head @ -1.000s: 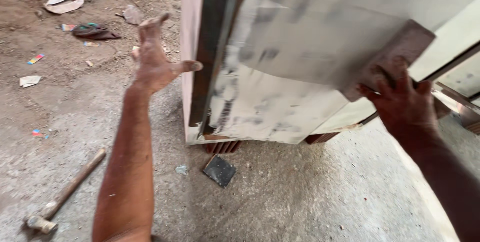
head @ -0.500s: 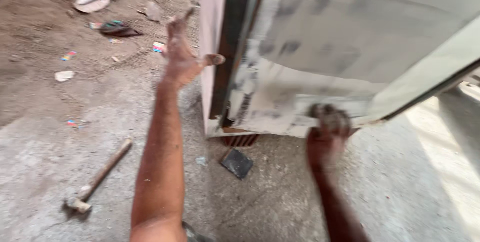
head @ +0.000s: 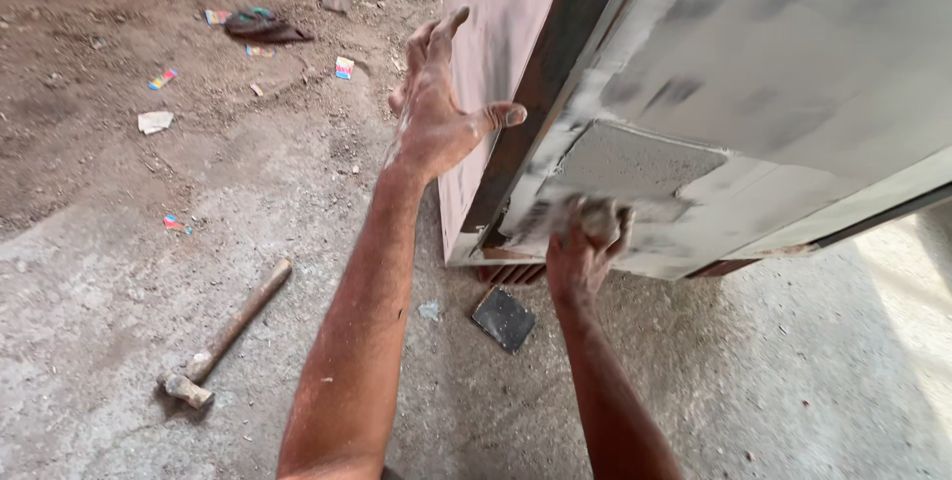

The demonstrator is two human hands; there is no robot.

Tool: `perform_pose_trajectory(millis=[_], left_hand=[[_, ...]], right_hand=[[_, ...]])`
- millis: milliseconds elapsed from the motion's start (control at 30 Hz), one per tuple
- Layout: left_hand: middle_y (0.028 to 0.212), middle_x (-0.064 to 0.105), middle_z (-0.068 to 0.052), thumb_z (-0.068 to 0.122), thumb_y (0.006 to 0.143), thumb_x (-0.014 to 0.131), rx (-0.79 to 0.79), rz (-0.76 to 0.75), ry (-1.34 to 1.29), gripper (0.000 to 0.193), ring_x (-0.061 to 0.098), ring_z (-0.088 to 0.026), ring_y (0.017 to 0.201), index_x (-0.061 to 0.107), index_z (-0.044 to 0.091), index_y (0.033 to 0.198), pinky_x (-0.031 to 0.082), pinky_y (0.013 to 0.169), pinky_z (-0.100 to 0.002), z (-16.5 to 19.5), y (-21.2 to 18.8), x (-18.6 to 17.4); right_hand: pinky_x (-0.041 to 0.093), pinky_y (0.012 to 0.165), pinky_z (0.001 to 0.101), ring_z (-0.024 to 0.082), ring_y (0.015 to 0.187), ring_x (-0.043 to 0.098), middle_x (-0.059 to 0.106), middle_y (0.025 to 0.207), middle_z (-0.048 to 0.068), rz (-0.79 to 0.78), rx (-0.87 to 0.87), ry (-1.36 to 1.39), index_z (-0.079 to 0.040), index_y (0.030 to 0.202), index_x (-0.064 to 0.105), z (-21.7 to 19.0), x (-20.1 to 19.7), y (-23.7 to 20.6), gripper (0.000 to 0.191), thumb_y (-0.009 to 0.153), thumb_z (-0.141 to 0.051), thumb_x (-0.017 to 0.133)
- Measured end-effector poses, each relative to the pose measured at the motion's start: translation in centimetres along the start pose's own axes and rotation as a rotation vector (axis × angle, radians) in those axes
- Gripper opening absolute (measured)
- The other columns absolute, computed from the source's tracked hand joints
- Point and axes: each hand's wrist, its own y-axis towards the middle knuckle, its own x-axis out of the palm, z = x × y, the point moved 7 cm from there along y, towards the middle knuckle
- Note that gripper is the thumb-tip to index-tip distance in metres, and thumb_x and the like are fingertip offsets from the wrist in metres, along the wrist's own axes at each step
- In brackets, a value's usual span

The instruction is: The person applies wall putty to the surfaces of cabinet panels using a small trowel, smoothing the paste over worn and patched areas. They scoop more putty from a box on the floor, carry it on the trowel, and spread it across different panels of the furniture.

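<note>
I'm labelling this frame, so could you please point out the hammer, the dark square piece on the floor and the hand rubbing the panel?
Hammer (head: 230,331): head view, middle of wooden handle.
Dark square piece (head: 504,318): head view, its centre.
Right hand (head: 583,247): head view, knuckles.

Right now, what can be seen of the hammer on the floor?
The hammer lies flat on the grey concrete floor, to the left of the left hand's forearm. It has a straight wooden handle running up and to the right, and a dusty metal head at its lower left end. Nothing touches it; both hands are away from it.
</note>
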Motion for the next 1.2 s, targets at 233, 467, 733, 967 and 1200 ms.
perform_pose_trajectory(millis=[233, 467, 733, 967, 1200], left_hand=[[0.161, 0.032, -0.011, 0.054, 0.059, 0.102, -0.060, 0.070, 0.140, 0.126, 0.036, -0.036, 0.148, 0.030, 0.022, 0.158, 0.024, 0.113, -0.071, 0.5, 0.9, -0.1], [0.157, 0.032, -0.023, 0.053, 0.059, 0.102, -0.086, 0.269, 0.174, 0.127, 0.042, -0.039, 0.140, 0.031, 0.017, 0.157, 0.023, 0.109, -0.073, 2.1, -0.1, -0.9], [0.158, 0.035, -0.027, 0.060, 0.060, 0.093, -0.119, 0.277, 0.230, 0.120, 0.042, -0.037, 0.145, 0.033, 0.019, 0.156, 0.030, 0.112, -0.068, 3.4, -0.9, -1.7], [0.164, 0.029, -0.016, 0.058, 0.058, 0.095, -0.079, 0.275, 0.120, 0.117, 0.041, -0.037, 0.146, 0.034, 0.031, 0.154, 0.031, 0.111, -0.066, 3.5, -1.4, -1.4], [0.166, 0.020, -0.012, 0.068, 0.051, 0.101, -0.062, 0.025, 0.210, 0.136, 0.037, -0.035, 0.147, 0.026, 0.032, 0.158, 0.028, 0.114, -0.066, 0.9, 0.3, 0.0]], right_hand=[[0.051, 0.102, 0.0482, 0.028, 0.148, 0.041, 0.046, 0.159, -0.002, 0.438, -0.633, -0.600, -0.034, 0.145, 0.066, 0.9, -6.5, -2.7, 0.048, 0.103, -0.015, 0.079], [0.052, 0.091, 0.0482, 0.034, 0.146, 0.040, 0.045, 0.157, 0.005, 0.046, -0.835, -1.009, -0.032, 0.139, 0.068, 3.9, -8.9, 2.4, 0.054, 0.087, -0.024, 0.080], [0.046, 0.102, 0.0564, 0.035, 0.149, 0.034, 0.038, 0.166, 0.011, -0.114, -1.039, -1.016, -0.027, 0.145, 0.065, 0.0, -4.7, 0.0, 0.057, 0.088, -0.028, 0.072], [0.047, 0.098, 0.0595, 0.036, 0.153, 0.030, 0.035, 0.169, 0.007, 0.050, -1.143, -0.947, -0.029, 0.145, 0.064, -3.7, -2.8, 1.2, 0.044, 0.101, -0.031, 0.063], [0.060, 0.079, 0.0464, 0.039, 0.154, 0.027, 0.016, 0.178, 0.008, -0.040, -1.094, -1.128, -0.038, 0.158, 0.051, 1.9, -5.0, 4.0, 0.069, 0.096, -0.026, 0.077]])
